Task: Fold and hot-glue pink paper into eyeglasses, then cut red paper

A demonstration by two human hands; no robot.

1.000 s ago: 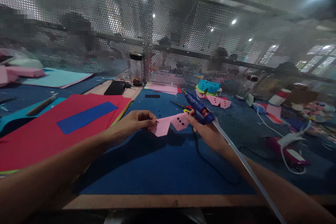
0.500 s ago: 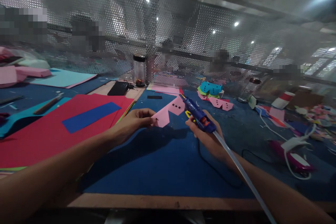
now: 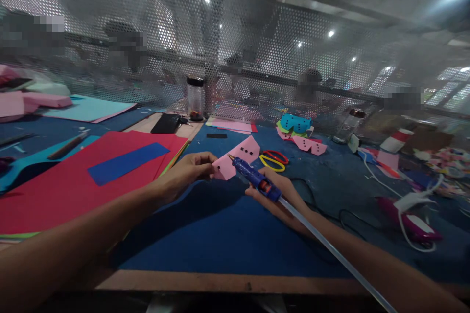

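Reference item: the scissors [image 3: 273, 159] with red and yellow handles, on the blue mat [image 3: 220, 239]. The pink paper cutout [image 3: 238, 150], bearing small black squares, is located left of the scissors. The left hand [image 3: 189, 172] pinches its left end between thumb and fingers. The right hand [image 3: 290, 198], on the near side of the scissors, grips the blue glue gun [image 3: 253, 175]. The nozzle points at the cutout; contact cannot be determined. A black strip [image 3: 216, 136] lies beyond and left of the scissors.
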